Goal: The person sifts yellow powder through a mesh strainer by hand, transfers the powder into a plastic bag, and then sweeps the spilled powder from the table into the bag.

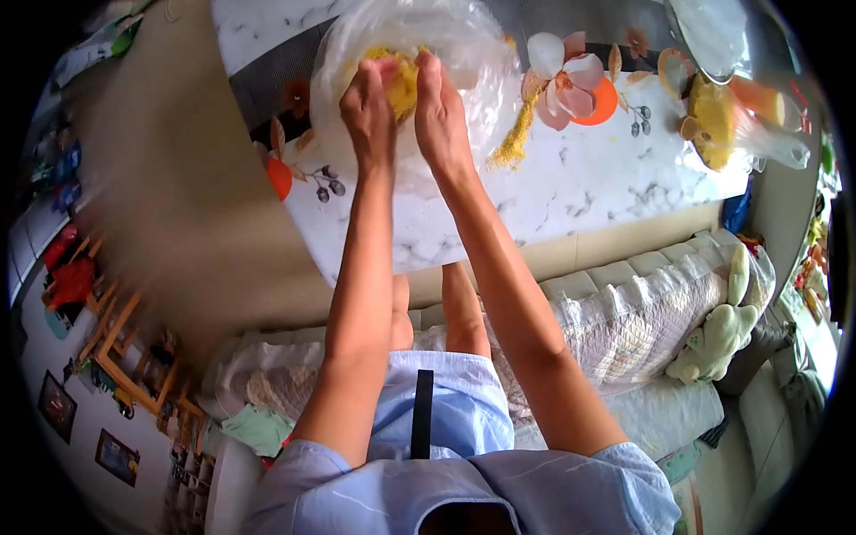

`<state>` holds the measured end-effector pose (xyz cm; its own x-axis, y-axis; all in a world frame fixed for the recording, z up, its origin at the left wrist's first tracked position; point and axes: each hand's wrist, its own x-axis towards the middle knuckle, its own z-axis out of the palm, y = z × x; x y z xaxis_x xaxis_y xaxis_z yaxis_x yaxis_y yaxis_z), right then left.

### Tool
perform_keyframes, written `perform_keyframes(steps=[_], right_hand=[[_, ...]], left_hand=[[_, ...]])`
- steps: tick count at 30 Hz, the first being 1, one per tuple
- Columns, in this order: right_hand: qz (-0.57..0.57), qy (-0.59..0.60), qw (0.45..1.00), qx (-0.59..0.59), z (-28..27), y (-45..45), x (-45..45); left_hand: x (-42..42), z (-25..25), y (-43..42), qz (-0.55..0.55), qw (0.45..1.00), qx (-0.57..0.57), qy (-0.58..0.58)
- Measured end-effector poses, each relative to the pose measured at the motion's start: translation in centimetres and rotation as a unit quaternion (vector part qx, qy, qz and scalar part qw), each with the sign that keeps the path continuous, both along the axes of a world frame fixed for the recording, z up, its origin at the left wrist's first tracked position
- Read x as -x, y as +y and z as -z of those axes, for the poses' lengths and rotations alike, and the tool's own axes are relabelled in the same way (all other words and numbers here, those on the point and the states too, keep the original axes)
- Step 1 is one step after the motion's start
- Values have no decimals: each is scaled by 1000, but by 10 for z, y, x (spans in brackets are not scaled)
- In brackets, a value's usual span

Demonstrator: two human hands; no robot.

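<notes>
On the table a clear plastic bag [486, 76] is spread wide, with yellow crumbly stuff [403, 94] showing in its middle. My left hand [367, 111] is over the bag's left part, its fingers curled in and closed. Close beside it, my right hand [437, 111] is closed too, thumb uppermost. Both hands are at the yellow stuff, and whatever their fingers hold is hidden from above. A strip of loose yellow bits [515, 138] lies on the tabletop just right of the bag.
The marbled, flower-printed table [588, 183] stands before my knees. At its right end are a bag with yellow contents [713, 129] and a clear container [711, 36]. A sofa with a quilted cover [642, 312] and a plush toy [718, 339] is behind me.
</notes>
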<state>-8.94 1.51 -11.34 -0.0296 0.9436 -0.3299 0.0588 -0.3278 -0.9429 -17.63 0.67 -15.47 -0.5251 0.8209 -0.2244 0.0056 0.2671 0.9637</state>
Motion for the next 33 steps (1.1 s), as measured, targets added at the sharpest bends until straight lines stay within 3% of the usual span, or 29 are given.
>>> perform_keyframes(steps=[1,2,3,4,6,7,10,12,14,16,18,19,20,21,25,30,31,32,33], right_hand=[[26,-89,991,-100,3,-5,-3],[29,-95,990,-99,-6,-7,-11],[13,-61,982,-179,-20,-7,-30],[-6,-32,966,-255,-27,-7,-54],[-18,-161,917,-365,-5,3,-110],[-15,-243,907,-343,20,12,-140],[-3,-413,850,-326,112,51,-224],[-64,-487,793,-361,142,81,-262],[-127,-501,806,-287,89,116,-228],[-190,-589,723,-309,109,107,-207],[-283,-521,741,-316,123,92,-207],[-344,-531,718,-290,118,80,-202],[-355,-450,722,-387,127,68,-205],[-364,-424,724,-405,128,53,-206],[-407,-369,733,-402,118,-5,-199],[-387,-273,800,-369,111,-46,-204],[-228,-167,918,-280,113,-52,-208],[-56,-49,982,-173,116,-59,-210],[65,68,985,-147,105,-53,-206]], left_hand=[[6,8,-1,19,997,-19,78],[11,11,-5,37,987,-35,154],[15,5,-6,62,973,-63,213],[12,-12,-8,98,982,-17,160],[8,-22,-9,216,926,29,308],[2,-20,-14,250,891,18,379],[-10,-39,-11,249,864,-76,430],[-23,-53,-12,204,887,-172,377],[-50,-67,-33,167,914,-246,277],[-86,-72,-67,236,920,-246,195],[-124,-48,-106,313,912,-233,124],[-126,-30,-117,312,913,-232,125],[-125,-9,-125,323,913,-187,165],[-120,5,-130,338,909,-139,200],[-102,37,-109,262,949,-23,176],[-109,65,-62,255,937,-92,219],[-112,69,-54,258,925,-124,249],[-117,78,-48,259,925,-123,251],[-125,88,-43,253,926,-150,237]])
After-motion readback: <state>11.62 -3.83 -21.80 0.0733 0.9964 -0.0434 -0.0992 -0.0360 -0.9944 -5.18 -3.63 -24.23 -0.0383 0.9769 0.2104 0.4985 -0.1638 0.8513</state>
